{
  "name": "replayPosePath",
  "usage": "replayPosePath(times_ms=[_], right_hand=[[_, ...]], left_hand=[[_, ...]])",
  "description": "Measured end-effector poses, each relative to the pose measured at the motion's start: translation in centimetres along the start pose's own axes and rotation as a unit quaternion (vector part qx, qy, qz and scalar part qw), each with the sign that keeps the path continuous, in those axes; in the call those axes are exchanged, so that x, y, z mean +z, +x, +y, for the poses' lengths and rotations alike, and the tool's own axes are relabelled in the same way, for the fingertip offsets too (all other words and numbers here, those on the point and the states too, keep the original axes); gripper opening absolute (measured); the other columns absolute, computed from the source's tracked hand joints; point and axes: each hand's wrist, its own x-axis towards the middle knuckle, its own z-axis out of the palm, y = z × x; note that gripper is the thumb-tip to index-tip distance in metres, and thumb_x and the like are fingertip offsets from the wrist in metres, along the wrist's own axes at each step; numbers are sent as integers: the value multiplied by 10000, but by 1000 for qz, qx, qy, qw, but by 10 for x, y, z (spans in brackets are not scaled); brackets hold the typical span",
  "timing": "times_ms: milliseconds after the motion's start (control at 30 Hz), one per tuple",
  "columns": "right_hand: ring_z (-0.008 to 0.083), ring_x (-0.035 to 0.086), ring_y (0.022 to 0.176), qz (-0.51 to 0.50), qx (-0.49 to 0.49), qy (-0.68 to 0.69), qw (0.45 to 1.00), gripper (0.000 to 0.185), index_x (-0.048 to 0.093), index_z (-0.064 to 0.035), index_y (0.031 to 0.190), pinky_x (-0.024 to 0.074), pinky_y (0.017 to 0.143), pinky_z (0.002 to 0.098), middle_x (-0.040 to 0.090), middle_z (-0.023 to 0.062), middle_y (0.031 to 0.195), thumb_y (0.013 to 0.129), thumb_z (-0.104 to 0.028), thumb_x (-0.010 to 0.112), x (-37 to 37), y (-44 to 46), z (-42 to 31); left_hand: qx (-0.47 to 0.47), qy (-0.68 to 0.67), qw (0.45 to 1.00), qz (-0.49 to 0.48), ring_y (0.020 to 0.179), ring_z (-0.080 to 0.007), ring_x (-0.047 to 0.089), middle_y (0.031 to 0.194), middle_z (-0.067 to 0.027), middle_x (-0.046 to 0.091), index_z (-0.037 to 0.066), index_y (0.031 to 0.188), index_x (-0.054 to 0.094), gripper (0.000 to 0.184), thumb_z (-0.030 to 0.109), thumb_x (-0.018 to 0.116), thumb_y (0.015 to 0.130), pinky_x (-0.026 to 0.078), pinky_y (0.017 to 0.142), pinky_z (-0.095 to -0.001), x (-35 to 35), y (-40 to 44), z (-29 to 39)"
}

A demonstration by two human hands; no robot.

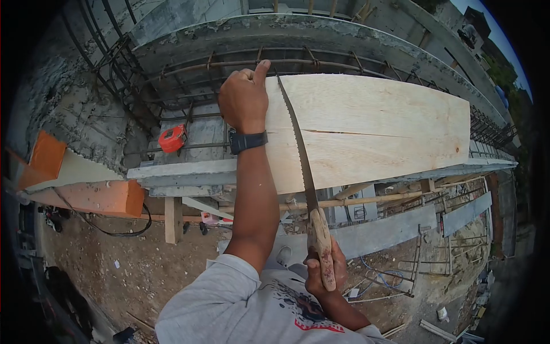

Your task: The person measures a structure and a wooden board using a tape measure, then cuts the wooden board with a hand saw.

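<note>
A pale plywood board [366,126] with a thin crack along its grain lies across the formwork in front of me. My left hand [245,98] is closed at the board's left end, thumb stretched out toward the far edge; a dark watch [248,141] circles that wrist. In my right hand [327,269], low and near my body, is the wooden handle of a handsaw [302,146]. Its toothed blade lies across the board close to the left end, teeth facing left, just right of my left hand.
An orange tape measure [172,137] lies left of my left arm. Steel rebar [229,63] runs along the concrete trough behind the board, with upright bars at upper left. Below are bamboo poles [372,200], planks and a dirt ground [114,264]. A person [468,34] is far off at upper right.
</note>
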Motion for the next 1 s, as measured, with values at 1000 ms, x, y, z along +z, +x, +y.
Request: replayPosePath(times_ms=[1000], right_hand=[[131, 643, 684, -2, -97, -53, 994, 697, 419, 120, 1477, 560, 639, 284, 638, 187, 1113, 1033, -363, 653, 22, 53, 18]], left_hand=[[-46, -20, 998, 23, 698, -374, 669, 759, -144, 696, 34, 716, 755, 537, 551, 775, 863, 492, 632, -470, -24, 27, 5]])
